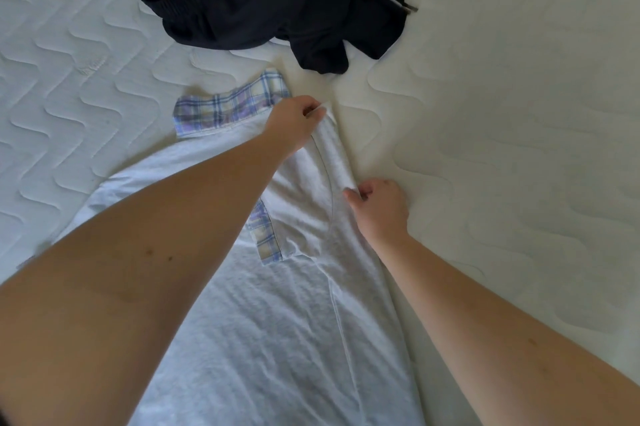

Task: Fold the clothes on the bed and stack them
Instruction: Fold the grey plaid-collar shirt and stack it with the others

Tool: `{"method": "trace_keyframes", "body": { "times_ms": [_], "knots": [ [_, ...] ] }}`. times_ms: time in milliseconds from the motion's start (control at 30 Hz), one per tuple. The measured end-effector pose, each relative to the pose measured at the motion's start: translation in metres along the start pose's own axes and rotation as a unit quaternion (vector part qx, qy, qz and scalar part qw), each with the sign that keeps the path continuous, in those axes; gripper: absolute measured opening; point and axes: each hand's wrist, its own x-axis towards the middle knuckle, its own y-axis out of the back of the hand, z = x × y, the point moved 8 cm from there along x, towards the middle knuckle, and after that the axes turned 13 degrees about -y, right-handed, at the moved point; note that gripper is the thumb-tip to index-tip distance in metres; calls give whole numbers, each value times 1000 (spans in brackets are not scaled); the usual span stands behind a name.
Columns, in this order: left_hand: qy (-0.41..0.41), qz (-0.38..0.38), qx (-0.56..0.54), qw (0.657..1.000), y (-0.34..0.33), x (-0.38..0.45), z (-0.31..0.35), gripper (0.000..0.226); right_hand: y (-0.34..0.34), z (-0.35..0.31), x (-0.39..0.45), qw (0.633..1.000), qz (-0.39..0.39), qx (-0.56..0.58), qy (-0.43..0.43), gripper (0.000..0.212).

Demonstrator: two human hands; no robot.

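Risk: left hand (294,121) and right hand (379,206) each pinch folded sleeve edge of pale grey plaid-collared cotton shirt (277,321); uneven pull skews fold between them.

Open: quilted mattress (502,114) right and left | Obstacle: crumpled dark garment (270,0) beyond grey shirt (277,321)
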Motion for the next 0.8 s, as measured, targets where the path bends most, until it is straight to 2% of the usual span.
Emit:
{"method": "trace_keyframes", "body": {
  "times_ms": [100, 167, 233, 333, 400, 467, 533, 600, 667, 733, 800],
  "knots": [
    [-3, -27, 14, 1000, 2, -3, 0, 42, 5, 2, 1, 998, 22, 50, -9, 21],
    [-31, -85, 79, 993, 4, -8, -1, 57, 7, 2, -1, 997, 35, 68, -6, 29],
    [-83, -169, 178, 966, 6, -19, -2, 76, 7, 1, -2, 997, 41, 61, 3, 34],
    [-97, -268, 288, 914, 13, -40, -18, 63, 3, 0, -3, 999, 33, 41, 9, 37],
    [-116, -262, 275, 918, 18, -51, -22, 52, 1, -1, -5, 999, 31, 28, 11, 40],
    [-91, -204, 193, 955, 30, -60, -27, 38, -1, -1, -9, 999, 30, 17, 12, 44],
    [-22, -170, 124, 977, 40, -69, -40, 50, -4, -1, -14, 999, 28, 12, 18, 49],
    [32, -182, 173, 967, 48, -80, -53, 76, -6, -1, -19, 998, 39, -5, 39, 52],
    [49, -192, 219, 955, 54, -90, -63, 83, -8, 1, -22, 997, 50, -26, 53, 55],
    [44, -175, 178, 967, 57, -98, -63, 60, -7, 2, -21, 997, 50, -17, 52, 54],
    [49, -155, 89, 983, 59, -108, -63, 29, -7, 3, -19, 998, 44, -1, 46, 51]
  ]
}}
